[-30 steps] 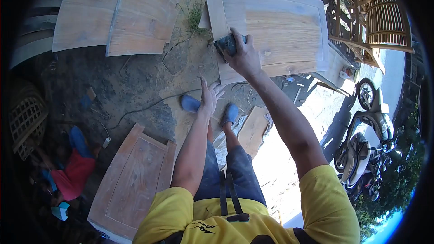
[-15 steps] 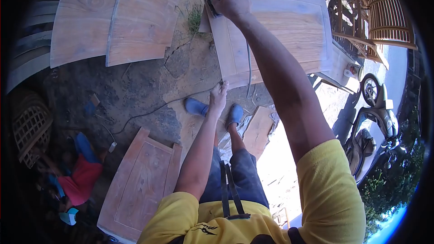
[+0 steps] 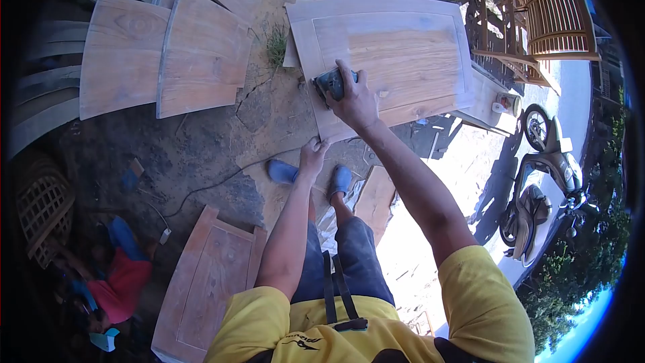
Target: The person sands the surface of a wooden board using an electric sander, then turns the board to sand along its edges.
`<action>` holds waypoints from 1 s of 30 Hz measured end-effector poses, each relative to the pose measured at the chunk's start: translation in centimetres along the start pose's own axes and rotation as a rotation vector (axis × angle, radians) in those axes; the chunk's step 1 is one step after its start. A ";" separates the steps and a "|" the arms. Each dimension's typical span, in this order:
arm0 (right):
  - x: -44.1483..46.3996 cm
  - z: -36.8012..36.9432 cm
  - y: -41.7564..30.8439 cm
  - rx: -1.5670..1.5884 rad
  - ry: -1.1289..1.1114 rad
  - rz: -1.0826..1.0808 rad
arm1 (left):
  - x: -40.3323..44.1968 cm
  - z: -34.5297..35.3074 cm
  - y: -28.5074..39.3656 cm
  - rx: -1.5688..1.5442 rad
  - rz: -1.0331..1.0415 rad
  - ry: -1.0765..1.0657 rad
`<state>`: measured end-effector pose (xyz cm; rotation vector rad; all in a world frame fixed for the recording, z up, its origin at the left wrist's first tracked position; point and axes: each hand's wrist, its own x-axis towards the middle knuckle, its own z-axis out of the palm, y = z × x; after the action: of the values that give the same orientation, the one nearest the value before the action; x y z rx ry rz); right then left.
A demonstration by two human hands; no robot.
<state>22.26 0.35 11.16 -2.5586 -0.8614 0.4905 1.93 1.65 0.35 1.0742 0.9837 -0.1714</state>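
Observation:
A dark power sander (image 3: 328,83) rests on the left end of a pale wooden panel (image 3: 403,60). My right hand (image 3: 357,103) is wrapped over the sander's top, with the arm stretched forward. At the panel's near left corner, my left hand (image 3: 313,156) closes its fingers on the edge. The panel has a framed border and a curved far side. Dust whitens parts of its surface. The sander's underside is hidden.
More wooden panels (image 3: 201,54) lie at the far left, and another panel (image 3: 208,282) lies near left. A cord (image 3: 215,185) crosses the ground. A person in a red shirt (image 3: 122,286) is at lower left. Wooden chairs (image 3: 557,20) and a motorcycle (image 3: 544,181) stand right.
My right hand has brought the sander from the panel's far left corner back toward me along its left end. My left hand stays on the near corner. The view has shifted slightly.

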 end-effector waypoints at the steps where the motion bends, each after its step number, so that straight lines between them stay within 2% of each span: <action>1: 0.9 -0.3 -0.1 0.000 0.016 0.010 | 0.1 -0.1 0.0 0.024 0.003 0.005; 3: 3.9 -0.3 -0.8 0.013 0.034 0.025 | 0.1 -0.2 0.4 0.062 0.010 -0.004; 5: 6.8 -0.8 -2.2 0.034 0.038 0.064 | 0.2 -0.4 1.5 0.324 -0.012 -0.014; 6: 8.4 -0.7 -2.2 0.042 0.033 0.041 | 0.3 0.0 1.2 0.339 -0.001 -0.027; 8: 10.9 -0.8 -2.2 0.047 0.044 0.025 | 1.0 0.9 0.2 0.233 0.270 0.331; 9: 11.9 -0.8 -2.0 0.030 0.040 -0.003 | 1.5 1.1 1.0 0.238 0.279 0.316; 11: 12.9 -1.8 -0.3 0.002 0.037 -0.021 | 1.6 0.6 3.7 0.596 0.493 0.547; 12: 13.1 -2.4 0.6 0.001 0.049 -0.012 | 2.0 0.7 4.8 0.593 0.493 0.535; 14: 13.4 -3.6 2.4 -0.008 0.061 -0.011 | 4.3 1.5 7.8 0.725 0.704 0.559; 15: 13.6 -4.7 3.6 -0.008 0.052 0.031 | 5.5 2.1 9.0 0.715 0.707 0.561; 17: 14.4 -6.5 6.5 -0.021 0.049 0.073 | 8.3 4.0 11.0 1.000 0.761 0.559; 18: 15.0 -7.0 8.4 -0.022 0.087 0.086 | 9.8 5.1 11.8 0.991 0.763 0.553; 20: 15.8 -8.9 11.5 -0.027 0.134 0.128 | 13.1 7.7 12.9 1.236 0.737 0.566; 21: 16.1 -9.9 13.2 -0.033 0.137 0.146 | 14.9 8.7 13.2 1.236 0.742 0.545; 23: 16.9 -11.7 17.1 -0.058 0.194 0.180 | 18.3 10.6 13.3 1.235 0.766 0.718; 25: 18.1 -13.3 21.5 -0.042 0.194 0.209 | 20.2 12.5 14.3 1.271 0.749 0.724; 30: 19.9 -17.5 33.3 -0.122 0.368 0.129 | 22.2 16.1 16.6 1.367 0.724 0.725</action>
<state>61.33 -15.91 6.65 -2.7048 -0.6123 -0.0042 33.60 4.42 -3.40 2.8188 0.9871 0.2162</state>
